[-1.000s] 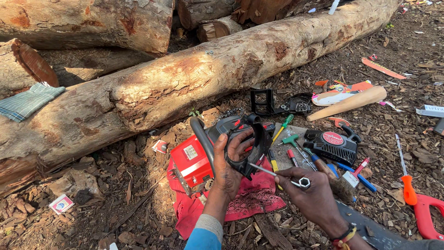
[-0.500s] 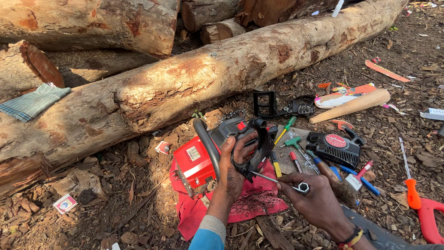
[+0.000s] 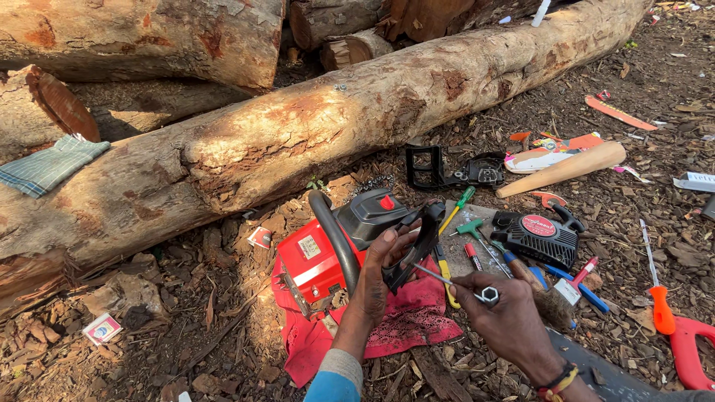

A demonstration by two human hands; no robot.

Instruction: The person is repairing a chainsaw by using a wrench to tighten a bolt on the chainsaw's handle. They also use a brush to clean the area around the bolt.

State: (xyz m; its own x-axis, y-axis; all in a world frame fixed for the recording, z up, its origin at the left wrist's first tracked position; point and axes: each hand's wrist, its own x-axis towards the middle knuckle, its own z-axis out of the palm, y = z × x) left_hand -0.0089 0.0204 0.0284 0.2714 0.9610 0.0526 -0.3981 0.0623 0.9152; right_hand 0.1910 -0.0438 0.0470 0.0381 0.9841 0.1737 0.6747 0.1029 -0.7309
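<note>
- The left hand [image 3: 381, 269] has its grip clamped on the rear handle [image 3: 417, 242] of a red and grey chainsaw [image 3: 339, 249], thumb and fingers wrapped round the black loop.
- The chainsaw lies on the ground on a red cloth [image 3: 402, 327], just under the left grip, its curved front handle standing up beside the wrist.
- The right hand [image 3: 506, 320] has its grip closed on a metal socket wrench [image 3: 458, 283]; the hex end sits at the fingers and the thin shaft points up-left, its tip reaching the rear handle beside the left grip.
- Just beyond the right grip lie a yellow-handled tool [image 3: 445, 275], a green T-handle [image 3: 471, 229], a small red tool and other screwdrivers, loose on the ground.
- A black starter cover [image 3: 538, 237] with a red round label lies just past the right grip, to its right.
- Further off, a black plastic frame [image 3: 426, 165] and a pale wooden handle [image 3: 566, 170] lie near a long log [image 3: 298, 141].
- Well to the right of the right grip are an orange-handled file [image 3: 657, 298] and a red handle [image 3: 689, 357].
- A checked cloth [image 3: 48, 165] rests on a log far left of the left grip.
- No container shows among the things; all lie loose on bark chips.
</note>
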